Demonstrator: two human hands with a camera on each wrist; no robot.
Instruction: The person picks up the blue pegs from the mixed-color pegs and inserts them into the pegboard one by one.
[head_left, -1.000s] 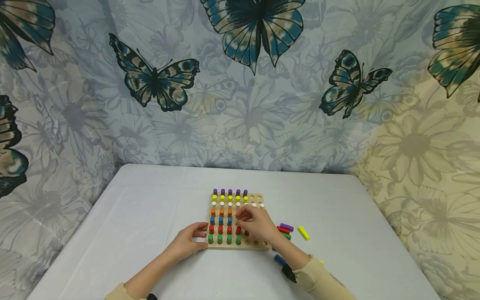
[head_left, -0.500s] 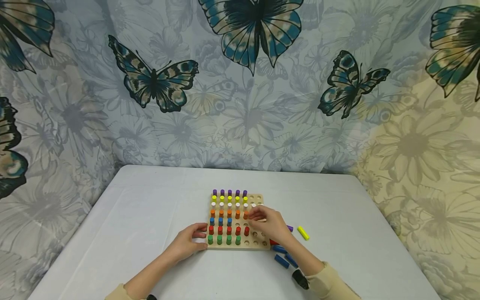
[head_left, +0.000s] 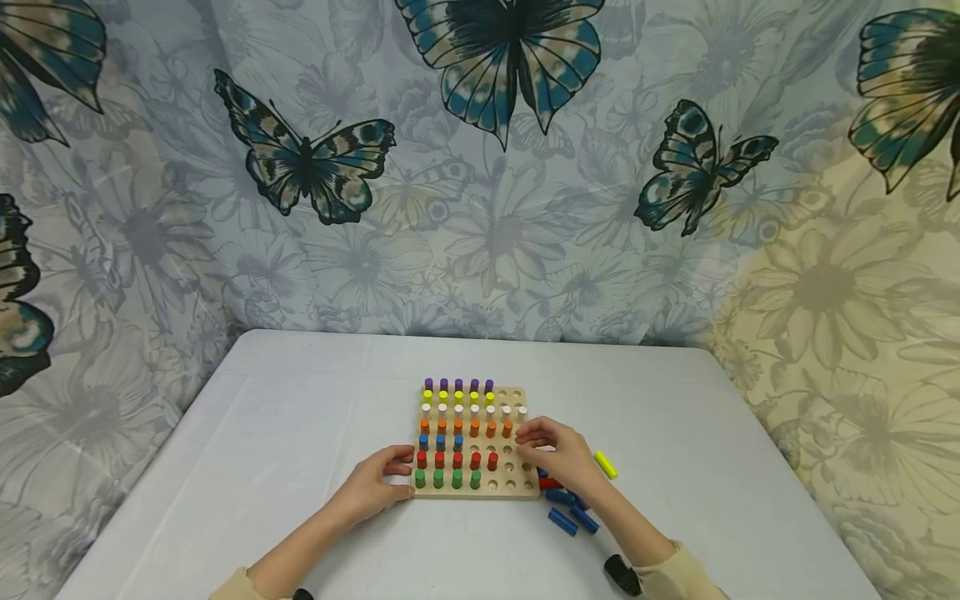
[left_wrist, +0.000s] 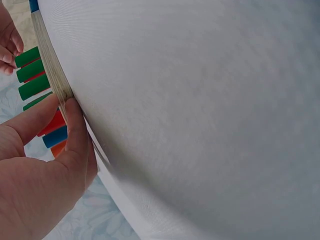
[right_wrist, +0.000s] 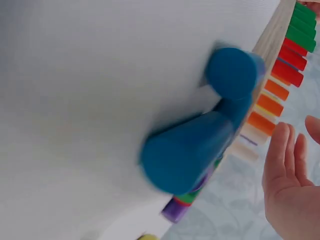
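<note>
A wooden pegboard (head_left: 480,492) bears rows of coloured pegs: purple, yellow, white, orange, blue, red and green from back to front. At the board's near left side my left hand (head_left: 372,481) grips the edge; in the left wrist view, its thumb and fingers meet the wooden edge (left_wrist: 52,60). My right hand (head_left: 558,454) hovers at the right side, by the end of the row of orange pegs (head_left: 507,428). Its fingers (right_wrist: 276,155) are nearly straight and apart from the thumb, with nothing visible between them in the right wrist view.
Loose blue pegs (head_left: 562,522), a red peg (head_left: 550,483) and a yellow peg (head_left: 606,465) lie right of the board on the white table (head_left: 300,392). A purple peg (right_wrist: 174,210) lies among them. Patterned butterfly fabric (head_left: 480,250) stands behind the table.
My right hand has moved rightward along the orange row to the board's right side, and more orange pegs show in that row. My left hand has stayed at the board's edge.
</note>
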